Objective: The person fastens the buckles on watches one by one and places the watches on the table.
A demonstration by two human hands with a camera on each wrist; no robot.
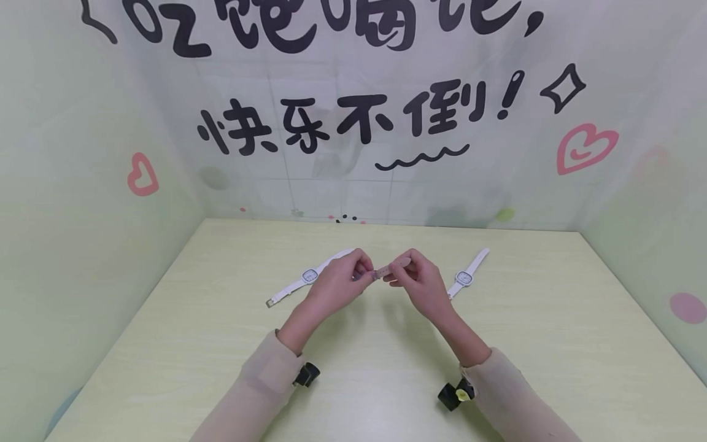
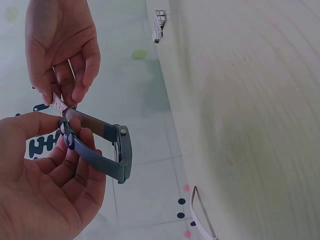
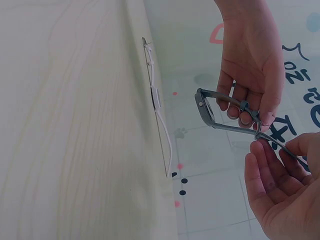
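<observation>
Between the two hands, in the air above the table, is a wristwatch (image 2: 124,154) with a grey-looking strap bent into a loop. My left hand (image 1: 343,276) pinches the strap at its buckle (image 3: 258,134). The free strap end (image 1: 385,271) passes through the buckle, and my right hand (image 1: 422,285) grips it between thumb and fingers. In the right wrist view the watch case (image 3: 204,109) hangs at the far side of the loop, with its dial mostly turned away. Whether the buckle pin sits in a hole cannot be made out.
One white watch (image 1: 310,276) lies stretched out on the table (image 1: 364,380) beside the left hand, partly behind it. Another white watch (image 1: 464,279) lies beyond the right hand. A printed wall sheet (image 1: 309,196) rises behind the table.
</observation>
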